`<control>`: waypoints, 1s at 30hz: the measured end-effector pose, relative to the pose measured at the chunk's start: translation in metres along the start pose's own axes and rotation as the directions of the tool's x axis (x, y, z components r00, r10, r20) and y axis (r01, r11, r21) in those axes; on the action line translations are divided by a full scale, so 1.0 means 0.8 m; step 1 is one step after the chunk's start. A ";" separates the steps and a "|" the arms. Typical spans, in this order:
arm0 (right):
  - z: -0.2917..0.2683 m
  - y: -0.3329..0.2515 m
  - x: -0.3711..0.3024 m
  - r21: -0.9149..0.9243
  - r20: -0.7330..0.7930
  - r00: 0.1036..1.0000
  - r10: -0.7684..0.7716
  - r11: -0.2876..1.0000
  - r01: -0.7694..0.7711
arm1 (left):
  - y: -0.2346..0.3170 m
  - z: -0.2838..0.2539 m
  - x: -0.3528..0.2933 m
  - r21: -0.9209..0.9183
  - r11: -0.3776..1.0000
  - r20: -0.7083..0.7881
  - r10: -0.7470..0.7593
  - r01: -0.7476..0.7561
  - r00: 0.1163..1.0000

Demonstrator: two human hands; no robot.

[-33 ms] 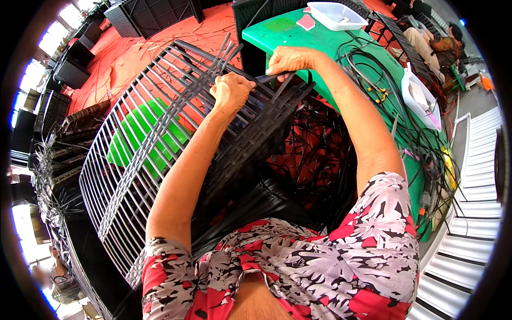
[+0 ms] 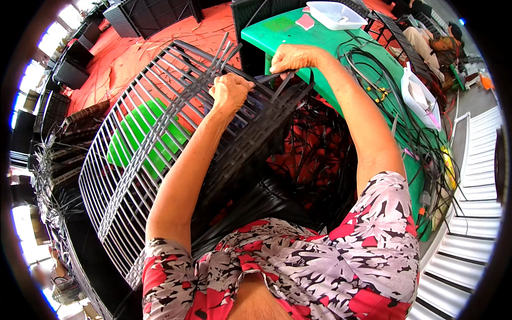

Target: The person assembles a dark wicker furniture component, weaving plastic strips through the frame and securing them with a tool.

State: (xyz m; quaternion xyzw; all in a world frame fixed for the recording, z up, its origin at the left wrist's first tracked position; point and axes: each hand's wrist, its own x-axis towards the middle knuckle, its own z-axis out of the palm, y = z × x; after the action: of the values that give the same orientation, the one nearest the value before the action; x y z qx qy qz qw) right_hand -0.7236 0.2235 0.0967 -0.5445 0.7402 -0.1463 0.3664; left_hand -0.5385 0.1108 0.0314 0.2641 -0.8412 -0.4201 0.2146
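Note:
A furniture panel of grey bars with bands of dark plastic weave point(image 2: 162, 120) slants in front of me, tipped to the left. My left hand point(image 2: 230, 92) is closed at its upper right edge, by the crossing ends of woven strips. A dark flat plastic strip point(image 2: 266, 78) stretches between my two hands. My right hand point(image 2: 296, 60) pinches that strip near the green table's corner. Whether my left fingers grip the strip or the panel's edge is hidden. Below my hands, a dense dark woven band point(image 2: 250, 133) runs down toward me.
To the right stands a green table point(image 2: 320, 45) with a white tray point(image 2: 337, 16), a white container point(image 2: 421, 98) and coiled black strips point(image 2: 368, 69). A bright green piece point(image 2: 141, 133) shows behind the bars. Loose strips litter the red floor covering point(image 2: 125, 53).
My right hand has shifted very slightly to the right, still pinching the strip. My left hand and the panel look almost the same.

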 end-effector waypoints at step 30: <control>0.072 -0.093 -0.003 0.373 -0.240 0.960 -0.146 0.899 0.230 | 0.032 -0.112 -0.031 -0.103 0.983 0.109 0.164 -0.153 0.980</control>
State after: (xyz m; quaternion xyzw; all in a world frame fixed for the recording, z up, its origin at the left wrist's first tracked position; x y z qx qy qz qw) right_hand -0.6313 0.2089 0.1036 -0.5098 0.6724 -0.3841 0.3746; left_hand -0.4739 0.0863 0.0988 0.1606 -0.8501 -0.4554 0.2100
